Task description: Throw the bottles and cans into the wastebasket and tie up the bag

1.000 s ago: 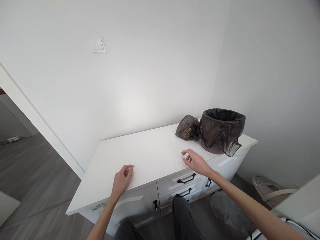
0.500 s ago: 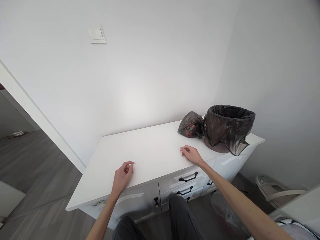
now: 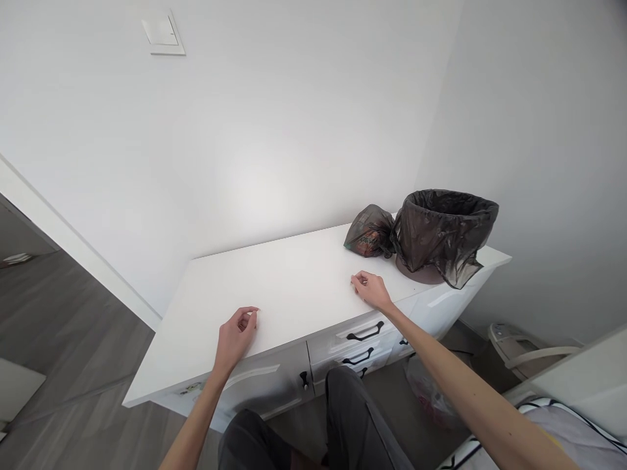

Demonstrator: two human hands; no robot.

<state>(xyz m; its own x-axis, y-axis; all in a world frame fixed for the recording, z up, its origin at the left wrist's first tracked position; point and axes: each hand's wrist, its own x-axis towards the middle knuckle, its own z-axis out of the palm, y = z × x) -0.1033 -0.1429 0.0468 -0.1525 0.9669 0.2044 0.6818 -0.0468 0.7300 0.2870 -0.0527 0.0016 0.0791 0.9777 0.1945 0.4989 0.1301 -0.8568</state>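
My left hand (image 3: 236,336) rests near the front edge of the white cabinet top (image 3: 274,287), its fingers loosely curled with a gap between thumb and fingers. Nothing shows in it. Farther right, my right hand (image 3: 371,288) lies on the same top, also loosely curled and holding nothing visible. Just beyond it is a knotted dark plastic bag (image 3: 367,232) with something reddish and green inside. Beside that bag stands a round brown bin (image 3: 422,273), lined with a black bin bag (image 3: 441,238) folded over its rim. Neither hand touches the bags or the bin.
Black handles (image 3: 365,331) mark the drawers in the cabinet front, close to my knees. A light switch (image 3: 164,34) is on the wall behind. Low on the right are a clear plastic bag (image 3: 431,398) and a pale curved-handled object (image 3: 529,352).
The view has tilted and shifted slightly, so the cabinet top, bags and wall switch sit higher in the picture. Both hands stay at about the same places on the top.
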